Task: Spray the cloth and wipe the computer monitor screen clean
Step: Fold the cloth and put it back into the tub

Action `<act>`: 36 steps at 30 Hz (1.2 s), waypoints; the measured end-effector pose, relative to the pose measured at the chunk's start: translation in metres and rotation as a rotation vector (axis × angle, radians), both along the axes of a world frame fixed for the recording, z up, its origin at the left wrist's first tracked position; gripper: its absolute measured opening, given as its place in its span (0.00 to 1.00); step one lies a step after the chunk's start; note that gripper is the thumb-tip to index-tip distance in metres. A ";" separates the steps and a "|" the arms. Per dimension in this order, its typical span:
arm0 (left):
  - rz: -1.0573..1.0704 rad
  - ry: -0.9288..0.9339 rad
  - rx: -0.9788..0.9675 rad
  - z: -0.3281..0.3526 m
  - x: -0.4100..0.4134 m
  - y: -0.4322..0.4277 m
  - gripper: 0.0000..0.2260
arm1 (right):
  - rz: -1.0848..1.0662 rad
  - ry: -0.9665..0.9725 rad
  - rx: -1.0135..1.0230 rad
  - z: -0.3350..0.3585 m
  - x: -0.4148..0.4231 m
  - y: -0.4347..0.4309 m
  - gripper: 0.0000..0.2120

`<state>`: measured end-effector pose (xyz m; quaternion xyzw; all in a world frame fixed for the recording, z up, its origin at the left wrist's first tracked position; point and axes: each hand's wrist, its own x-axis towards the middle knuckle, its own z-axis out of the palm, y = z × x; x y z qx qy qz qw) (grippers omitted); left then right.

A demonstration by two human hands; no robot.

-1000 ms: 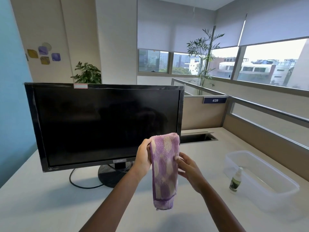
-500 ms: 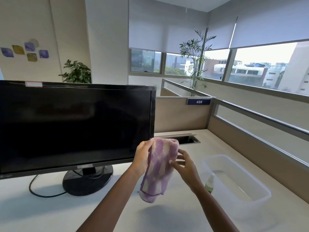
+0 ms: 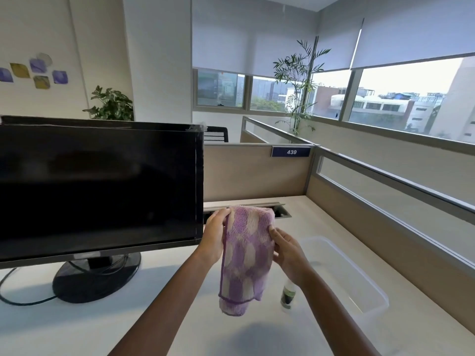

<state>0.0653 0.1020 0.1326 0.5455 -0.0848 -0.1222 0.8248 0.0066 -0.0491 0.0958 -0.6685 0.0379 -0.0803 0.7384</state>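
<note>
Cloth [image 3: 245, 255] hangs folded, left hand [image 3: 214, 236] and right hand [image 3: 288, 250] each gripping it.

Centre frame, both hands up over the white desk [image 3: 77, 327]: left hand [image 3: 214, 237] grips the top edge of the purple-and-cream cloth [image 3: 245, 258], right hand [image 3: 288, 250] pinches its right side, and the cloth hangs folded between them. Filling the left, the dark monitor [image 3: 97, 186] on its round stand. Lower right, a small spray bottle [image 3: 288, 296] stands beside a clear plastic tub [image 3: 370, 296].
</note>
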 end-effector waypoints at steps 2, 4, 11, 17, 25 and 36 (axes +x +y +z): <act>0.054 0.013 0.062 -0.001 0.001 -0.005 0.11 | -0.001 -0.014 0.005 0.002 0.000 -0.005 0.16; 0.128 -0.029 0.174 -0.001 0.003 -0.006 0.10 | -0.014 -0.046 0.030 0.005 0.001 -0.006 0.14; 0.113 -0.765 0.793 0.014 0.012 -0.003 0.22 | 0.005 -0.171 -0.105 0.020 0.014 0.000 0.06; 0.011 -0.901 0.904 0.032 0.030 -0.034 0.14 | -0.022 -0.165 -0.287 0.033 0.022 -0.010 0.06; 0.053 -0.915 0.780 0.034 0.058 -0.079 0.13 | 0.093 0.215 -0.471 0.021 0.003 -0.077 0.11; -0.202 -0.732 0.809 0.008 0.073 -0.183 0.13 | -0.311 0.261 -0.404 -0.003 -0.048 -0.166 0.12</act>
